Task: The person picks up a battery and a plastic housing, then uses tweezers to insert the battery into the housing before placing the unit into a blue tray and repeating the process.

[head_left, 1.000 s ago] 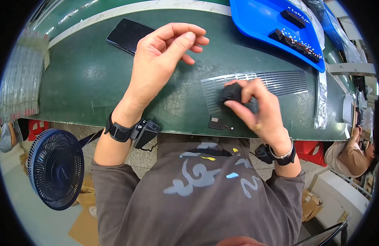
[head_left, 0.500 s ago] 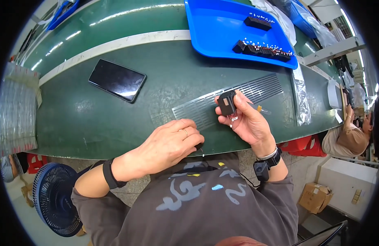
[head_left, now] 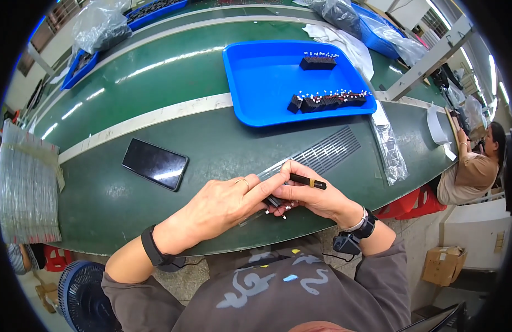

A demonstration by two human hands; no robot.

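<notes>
My left hand [head_left: 225, 203] and my right hand [head_left: 322, 200] meet over the near part of the green table. Between them is a small black block-shaped part [head_left: 274, 201] with thin wires and white ends, mostly covered by my fingers. My right hand is closed on it. A dark pen-like stick [head_left: 308, 181] with a yellow band juts out above my right thumb. My left fingers are closed at the same part, their tips pressed together; what exactly they pinch is hidden. Partly behind my hands lies a flat slotted silvery strip [head_left: 336, 149].
A blue tray [head_left: 250, 83] holds rows of black parts [head_left: 330, 103] with white ends. At left lie a phone [head_left: 155, 164] and a stack of clear plastic-wrapped pieces [head_left: 30, 185]. A plastic-wrapped strip [head_left: 390, 149] is at right. A fan [head_left: 89, 296] stands below; a person [head_left: 472, 166] sits at right.
My hands, apart before, have come together. The black part in my right hand has moved down and left, toward my left fingers. The view has tilted, showing more of the far table.
</notes>
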